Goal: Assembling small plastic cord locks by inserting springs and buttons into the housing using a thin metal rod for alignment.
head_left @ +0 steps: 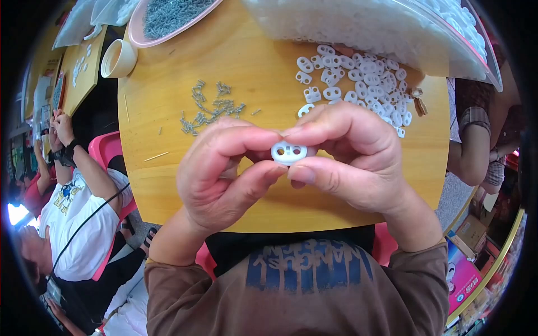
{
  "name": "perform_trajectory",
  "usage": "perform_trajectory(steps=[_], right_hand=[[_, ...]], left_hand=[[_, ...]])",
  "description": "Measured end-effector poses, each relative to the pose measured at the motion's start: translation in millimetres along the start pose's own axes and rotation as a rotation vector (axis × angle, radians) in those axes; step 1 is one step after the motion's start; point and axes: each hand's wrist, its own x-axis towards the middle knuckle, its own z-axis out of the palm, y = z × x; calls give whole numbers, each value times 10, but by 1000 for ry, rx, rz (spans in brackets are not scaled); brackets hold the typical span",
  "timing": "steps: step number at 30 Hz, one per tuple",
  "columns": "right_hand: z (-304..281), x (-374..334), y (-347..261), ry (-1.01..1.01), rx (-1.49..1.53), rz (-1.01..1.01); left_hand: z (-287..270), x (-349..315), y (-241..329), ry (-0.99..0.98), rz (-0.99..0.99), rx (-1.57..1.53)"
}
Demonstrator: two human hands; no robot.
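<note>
White two-holed piece (288, 152) is between the fingertips of both hands, held up over the near part of the counter (151, 123). The left hand (216, 168) has its grip closed at the left end, thumb below and index finger above; the right hand (358, 157) pinches the right side the same way. Beyond the left hand lie small metal springs (227, 106) in a loose scatter; beyond the right, a heap of similar white pieces (372, 84). A toothpick (156, 157) lies left of the left hand, and a pink bowl (134, 28) of metal parts stands at the far side.
</note>
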Motion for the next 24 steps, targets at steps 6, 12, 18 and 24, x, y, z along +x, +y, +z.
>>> perform_trajectory(steps=[6,12,18,24], right_hand=[[0,-16,-4,4,-61,-15],[-19,13,14,31,-96,-102],[-28,18,18,34,-64,-86],[-26,16,31,46,-134,-95]], left_hand=[[49,-31,76,28,-177,-114],[87,-23,67,92,-379,-541],[33,-24,56,39,-495,-603],[21,-29,80,44,-575,-595]])
